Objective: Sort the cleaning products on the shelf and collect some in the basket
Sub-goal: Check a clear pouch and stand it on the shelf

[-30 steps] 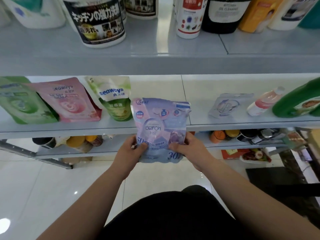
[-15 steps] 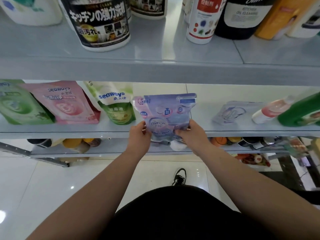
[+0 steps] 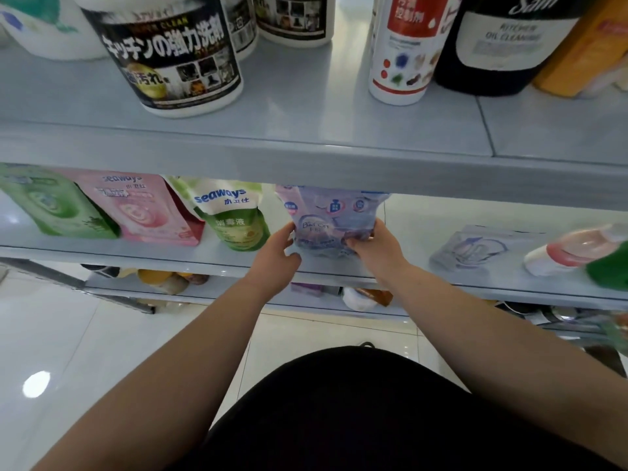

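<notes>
- Down at 6 o'clock, closest to the camera, it's just a dark top [image 3: 356,419] and two bare forearms reaching for the middle shelf [image 3: 414,232].
- Left hand [image 3: 277,253] sits at the purple pouch's [image 3: 334,215] 8 o'clock. Thumb runs up the side edge and the fingers curl in at the lower corner, so a light grip as far as I can see.
- Right hand [image 3: 377,246], at the pouch's 4 o'clock, is the firmer one. Thumb is over the front with the fingers tucked behind, pinching the lower right corner.
- Purple pouch is upright on the middle shelf, near the front lip, with its top hidden behind the shelf above. Can't tell if the base is fully down, the hands cover it.
- At its 9 o'clock a green pouch [image 3: 234,215] stands just beside it with a small gap. A pink pouch [image 3: 146,209] is further along the same way.
- Out at 3 o'clock, well apart, a flat pouch [image 3: 469,248] is lying down, then a pink bottle [image 3: 574,248] on its side.
- Up at 12 o'clock is the top shelf [image 3: 299,107] with a black tub [image 3: 173,59] and a white can [image 3: 404,45].
- My read: this is the sorting bit, standing the purple pouch into the row. It's a soft bag, so the next move calls for letting go gently so it doesn't flop. Maybe also a nudge toward 9 o'clock to close the gap.
- No basket in view, so I can't judge the collecting part.
</notes>
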### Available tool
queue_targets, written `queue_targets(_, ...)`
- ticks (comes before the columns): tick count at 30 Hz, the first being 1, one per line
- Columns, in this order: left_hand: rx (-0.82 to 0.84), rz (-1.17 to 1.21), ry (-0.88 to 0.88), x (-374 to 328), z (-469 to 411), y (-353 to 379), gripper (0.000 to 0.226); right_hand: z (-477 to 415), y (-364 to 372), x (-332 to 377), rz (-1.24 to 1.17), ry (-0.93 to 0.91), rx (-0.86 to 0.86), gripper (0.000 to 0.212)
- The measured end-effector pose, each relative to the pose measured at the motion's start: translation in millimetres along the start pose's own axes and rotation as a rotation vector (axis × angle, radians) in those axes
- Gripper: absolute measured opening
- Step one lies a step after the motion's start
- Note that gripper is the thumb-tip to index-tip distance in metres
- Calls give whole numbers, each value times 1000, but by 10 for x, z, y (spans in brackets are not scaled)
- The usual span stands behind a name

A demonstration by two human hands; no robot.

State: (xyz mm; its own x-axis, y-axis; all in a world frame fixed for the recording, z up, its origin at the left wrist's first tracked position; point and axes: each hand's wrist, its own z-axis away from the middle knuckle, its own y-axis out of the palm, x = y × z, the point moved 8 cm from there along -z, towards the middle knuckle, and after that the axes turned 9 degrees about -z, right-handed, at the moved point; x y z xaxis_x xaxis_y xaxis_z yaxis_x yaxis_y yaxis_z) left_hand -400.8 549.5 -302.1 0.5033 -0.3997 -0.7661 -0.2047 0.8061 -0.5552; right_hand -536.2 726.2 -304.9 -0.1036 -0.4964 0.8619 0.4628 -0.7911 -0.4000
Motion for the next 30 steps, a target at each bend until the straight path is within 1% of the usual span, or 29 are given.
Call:
queue_targets(3, 22, -66, 14, -9, 0, 28, 72, -19, -7, 19, 49, -16, 15, 39)
queue_targets(6, 38, -105, 41, -5, 12, 74, 76, -13, 5, 36, 53, -48, 32, 25)
queue_targets(9, 32, -169, 69, 22, 36, 45, 76, 52, -3, 78, 69, -87, 34, 24)
queue_targets(11, 30, -222, 83, 50, 88, 16, 75, 128, -34, 30, 21, -65, 2, 17)
queue_targets(12, 39, -252, 89, 78, 128, 18, 74, 178, -45, -35, -8, -23, -13, 19)
queue_targets(14, 81, -362, 118, 145, 240, 54, 73, 326, -35, -204, 10, 93, -13, 44)
queue_targets(15, 107, -428, 144, 173, 304, 88, 72, 426, -14, -293, 31, 136, 7, 52)
queue_targets(16, 129, -488, 177, 188, 372, 127, 71, 534, 10, -367, 44, 154, 31, 56)
queue_targets(18, 137, -585, 260, 170, 512, 204, 67, 783, 51, -453, 140, 134, 93, 51)
queue_targets(20, 134, -690, 361, 112, 634, 313, 59, 1032, 84, -477, 320, 45, 162, 45)
queue_targets(22, 153, -819, 447, 73, 736, 471, 53, 1273, 105, -512, 459, -18, 234, 48)
queue_targets(24, 198, -885, 484, 61, 810, 642, 54, 1466, 76, -578, 608, -43, 285, 46)
queue_targets(26, 240, -897, 510, 15, 857, 804, 55, 1595, -28, -654, 714, -45, 295, 44)
queue_targets(30, 320, -884, 522, -154, 884, 1127, 54, 1723, -411, -746, 805, -83, 232, 41)
